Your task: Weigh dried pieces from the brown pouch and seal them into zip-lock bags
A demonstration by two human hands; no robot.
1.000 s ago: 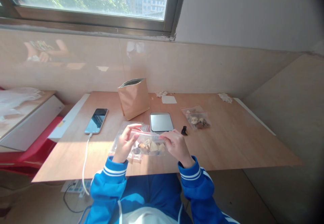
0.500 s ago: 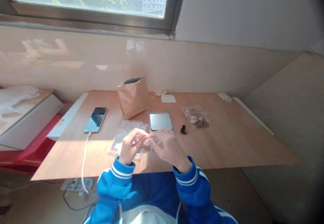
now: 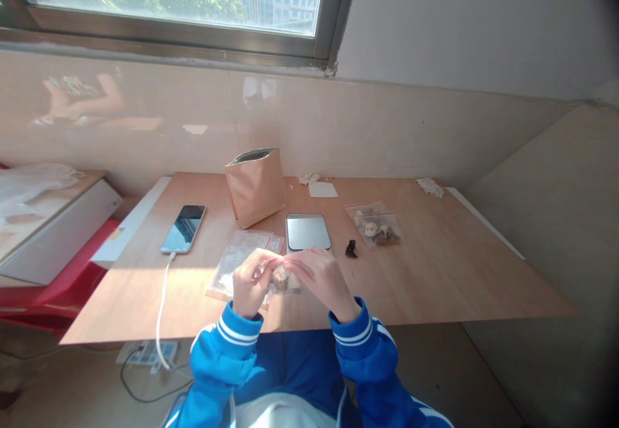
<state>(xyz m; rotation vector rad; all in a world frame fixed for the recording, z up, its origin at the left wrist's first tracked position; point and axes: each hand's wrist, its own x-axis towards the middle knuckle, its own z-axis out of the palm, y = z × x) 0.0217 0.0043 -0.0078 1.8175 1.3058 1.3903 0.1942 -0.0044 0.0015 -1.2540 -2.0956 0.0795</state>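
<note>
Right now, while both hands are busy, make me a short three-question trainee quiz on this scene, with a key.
1. True or false: the brown bag stands with its top open.
2. What do the left hand and right hand pinch between them?
A) a white card
B) a clear bag with pieces inside
C) the brown bag
3. Fill in: the white cable runs up to the ____.

Key:
1. True
2. B
3. phone

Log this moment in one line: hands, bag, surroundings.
left hand: pinches clear bag at top edge | right hand: pinches same edge | contents: pale pieces, partly hidden | beyond: silver-topped device, open brown pouch
</note>
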